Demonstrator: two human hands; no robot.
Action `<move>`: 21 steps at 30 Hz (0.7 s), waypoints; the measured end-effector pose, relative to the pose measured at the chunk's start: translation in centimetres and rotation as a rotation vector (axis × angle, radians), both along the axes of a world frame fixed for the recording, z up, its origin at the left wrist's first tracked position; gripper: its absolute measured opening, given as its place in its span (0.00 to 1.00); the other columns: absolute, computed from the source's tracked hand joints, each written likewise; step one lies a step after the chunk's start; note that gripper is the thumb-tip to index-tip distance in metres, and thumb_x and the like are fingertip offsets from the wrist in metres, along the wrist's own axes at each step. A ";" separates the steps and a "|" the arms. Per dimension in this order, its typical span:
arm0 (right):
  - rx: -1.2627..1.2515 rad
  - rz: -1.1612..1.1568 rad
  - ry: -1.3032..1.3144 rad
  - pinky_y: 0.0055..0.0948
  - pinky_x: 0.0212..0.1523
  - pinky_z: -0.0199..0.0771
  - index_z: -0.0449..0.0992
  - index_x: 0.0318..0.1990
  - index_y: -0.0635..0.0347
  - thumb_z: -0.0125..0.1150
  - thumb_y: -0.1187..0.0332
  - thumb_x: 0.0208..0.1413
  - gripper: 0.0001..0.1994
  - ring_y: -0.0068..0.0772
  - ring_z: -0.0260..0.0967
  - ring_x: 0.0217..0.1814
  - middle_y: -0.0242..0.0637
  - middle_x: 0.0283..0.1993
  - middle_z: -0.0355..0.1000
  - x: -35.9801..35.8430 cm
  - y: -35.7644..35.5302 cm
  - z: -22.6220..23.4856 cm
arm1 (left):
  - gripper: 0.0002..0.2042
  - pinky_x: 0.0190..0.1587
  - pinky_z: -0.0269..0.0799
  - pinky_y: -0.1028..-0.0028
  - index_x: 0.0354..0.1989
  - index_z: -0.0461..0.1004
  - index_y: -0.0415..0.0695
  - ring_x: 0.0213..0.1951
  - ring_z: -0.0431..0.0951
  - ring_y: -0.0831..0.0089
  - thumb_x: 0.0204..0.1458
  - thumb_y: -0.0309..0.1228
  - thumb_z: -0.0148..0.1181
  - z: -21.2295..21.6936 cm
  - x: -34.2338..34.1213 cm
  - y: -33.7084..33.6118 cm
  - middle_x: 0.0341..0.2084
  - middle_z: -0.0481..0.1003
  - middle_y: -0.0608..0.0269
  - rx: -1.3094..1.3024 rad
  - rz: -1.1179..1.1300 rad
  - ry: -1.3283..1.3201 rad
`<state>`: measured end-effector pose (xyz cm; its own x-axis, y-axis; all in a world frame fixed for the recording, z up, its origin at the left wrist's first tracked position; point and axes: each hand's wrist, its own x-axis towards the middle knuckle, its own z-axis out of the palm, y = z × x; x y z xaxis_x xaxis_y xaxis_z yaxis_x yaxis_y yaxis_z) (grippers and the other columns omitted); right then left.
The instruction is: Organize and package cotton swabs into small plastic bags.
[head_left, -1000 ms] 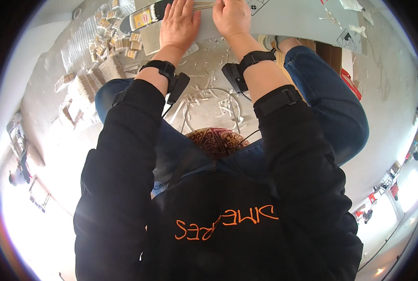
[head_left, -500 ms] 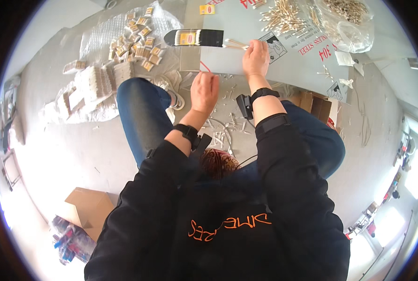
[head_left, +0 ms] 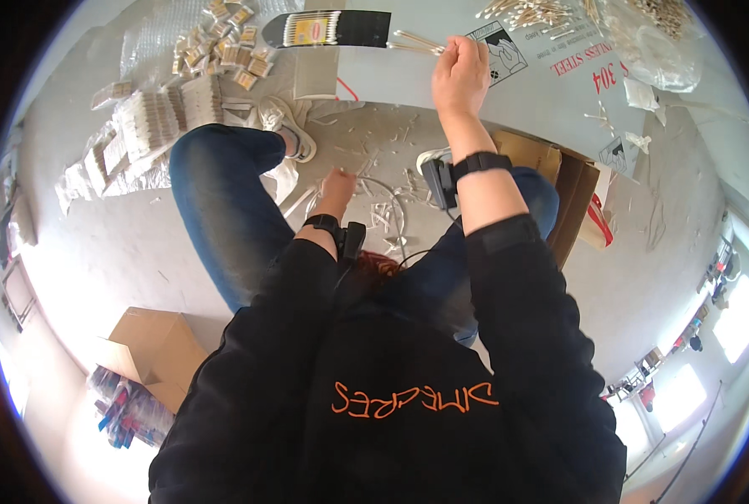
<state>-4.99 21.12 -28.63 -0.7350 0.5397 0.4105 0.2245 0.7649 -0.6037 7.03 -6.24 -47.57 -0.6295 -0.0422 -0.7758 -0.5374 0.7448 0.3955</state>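
Over the grey sheet-topped table, my right hand (head_left: 461,77) pinches the ends of a few cotton swabs (head_left: 416,42), which point left from the fingertips. Just left of their tips lies a black strip (head_left: 366,28) with a rounded left end. On it rests a flat row of cotton swabs with a yellow label (head_left: 311,29) across its middle. My left hand (head_left: 336,191) hangs below the table edge, between my knees and near a grey cable. It looks small and foreshortened, and its fingers are mostly hidden.
Loose swabs (head_left: 530,13) lie in a pile at the far side, beside a clear plastic bag (head_left: 651,50) of more. Small labelled packs (head_left: 223,46) and white stacked bundles (head_left: 152,118) sit on bubble wrap at left. A cardboard box (head_left: 542,160) stands under the table.
My left hand has dropped from the table's front edge toward my lap. The right hand still holds the swabs by the strip. My view has shifted, and my legs have moved.
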 end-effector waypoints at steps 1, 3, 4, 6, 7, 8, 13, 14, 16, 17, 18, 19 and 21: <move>0.003 0.003 -0.013 0.43 0.40 0.71 0.71 0.35 0.58 0.54 0.74 0.54 0.03 0.48 0.69 0.39 0.41 0.35 0.71 0.0 0.4 0.1 | 0.14 0.42 0.74 0.62 0.34 0.78 0.41 0.38 0.81 0.56 0.48 0.40 0.58 -0.9 0.7 0.8 0.30 0.80 0.48 -0.023 -0.125 -0.092; -0.048 0.051 -0.015 0.40 0.38 0.70 0.72 0.35 0.59 0.55 0.75 0.54 0.03 0.46 0.69 0.38 0.40 0.35 0.71 0.9 0.7 -0.4 | 0.13 0.42 0.75 0.63 0.35 0.79 0.43 0.39 0.81 0.58 0.49 0.40 0.57 -2.2 2.5 2.1 0.32 0.80 0.50 -0.046 -0.257 -0.214; -0.034 0.042 -0.050 0.40 0.38 0.70 0.72 0.35 0.59 0.55 0.75 0.54 0.03 0.46 0.69 0.38 0.40 0.35 0.71 1.6 1.3 -0.4 | 0.12 0.42 0.75 0.65 0.33 0.79 0.44 0.40 0.81 0.61 0.49 0.39 0.57 -2.5 3.6 3.7 0.33 0.80 0.53 -0.030 -0.135 -0.339; -0.109 0.081 -0.034 0.36 0.37 0.70 0.72 0.36 0.61 0.55 0.76 0.55 0.03 0.42 0.69 0.36 0.38 0.34 0.71 2.1 1.6 -0.2 | 0.11 0.42 0.75 0.66 0.31 0.80 0.45 0.40 0.81 0.63 0.49 0.38 0.56 -4.5 5.4 4.5 0.35 0.81 0.56 -0.028 -0.006 -0.483; -0.125 0.097 -0.031 0.36 0.37 0.70 0.72 0.36 0.61 0.55 0.76 0.55 0.03 0.42 0.69 0.36 0.38 0.34 0.71 1.4 0.9 0.8 | 0.10 0.40 0.75 0.68 0.29 0.80 0.46 0.39 0.81 0.64 0.49 0.36 0.55 -6.8 6.1 2.8 0.34 0.81 0.58 -0.013 -0.172 -0.441; -0.188 0.116 -0.007 0.34 0.37 0.70 0.73 0.37 0.61 0.55 0.76 0.56 0.03 0.39 0.68 0.36 0.38 0.35 0.72 0.7 0.1 1.6 | 0.09 0.39 0.75 0.69 0.26 0.80 0.46 0.38 0.81 0.66 0.49 0.35 0.55 -9.3 7.0 0.5 0.32 0.81 0.60 -0.009 -0.331 -0.396; -0.181 0.135 -0.088 0.29 0.37 0.70 0.74 0.39 0.63 0.54 0.75 0.58 0.04 0.35 0.68 0.35 0.37 0.34 0.72 3.4 1.8 0.5 | 0.09 0.25 0.69 0.68 0.25 0.76 0.47 0.22 0.76 0.69 0.54 0.36 0.54 -12.2 12.4 5.0 0.21 0.77 0.64 0.113 0.410 -0.752; -0.172 0.130 -0.120 0.25 0.38 0.70 0.73 0.42 0.64 0.52 0.76 0.60 0.05 0.30 0.67 0.37 0.37 0.39 0.70 4.0 2.4 0.5 | 0.09 0.25 0.69 0.68 0.25 0.76 0.47 0.22 0.76 0.69 0.54 0.36 0.54 -12.2 13.6 6.5 0.21 0.77 0.64 0.129 0.417 -0.781; -0.121 0.130 -0.187 0.21 0.38 0.70 0.73 0.44 0.66 0.50 0.76 0.62 0.07 0.26 0.67 0.39 0.37 0.44 0.68 4.7 3.4 1.0 | 0.07 0.26 0.70 0.69 0.32 0.76 0.47 0.25 0.77 0.71 0.55 0.35 0.54 -12.8 15.8 10.4 0.25 0.78 0.67 0.201 0.726 -0.868; -0.392 0.121 -0.021 0.24 0.39 0.70 0.73 0.43 0.66 0.51 0.76 0.61 0.06 0.30 0.67 0.39 0.40 0.42 0.69 0.4 -1.3 3.2 | 0.05 0.27 0.71 0.70 0.36 0.75 0.47 0.29 0.78 0.71 0.56 0.32 0.54 -19.2 14.0 -2.2 0.30 0.77 0.66 0.004 1.234 -0.619; -0.440 0.066 -0.051 0.28 0.40 0.69 0.73 0.41 0.67 0.53 0.76 0.60 0.06 0.34 0.67 0.39 0.43 0.41 0.70 1.1 -1.5 2.9 | 0.05 0.27 0.71 0.70 0.36 0.75 0.47 0.29 0.78 0.71 0.56 0.32 0.54 -20.7 16.0 0.0 0.30 0.77 0.66 0.019 1.258 -0.662; -0.412 0.072 -0.085 0.28 0.40 0.69 0.73 0.41 0.67 0.53 0.76 0.60 0.06 0.34 0.67 0.39 0.43 0.41 0.70 1.9 -0.9 2.6 | 0.05 0.27 0.71 0.69 0.36 0.75 0.47 0.29 0.78 0.71 0.56 0.33 0.54 -21.5 17.3 2.3 0.30 0.77 0.66 0.040 1.232 -0.692; -0.326 0.099 -0.192 0.29 0.41 0.68 0.72 0.43 0.68 0.50 0.75 0.61 0.07 0.33 0.66 0.41 0.44 0.44 0.68 2.9 0.3 2.3 | 0.06 0.27 0.71 0.69 0.36 0.75 0.47 0.29 0.78 0.71 0.56 0.33 0.54 -22.5 18.2 5.1 0.30 0.77 0.66 0.072 1.189 -0.715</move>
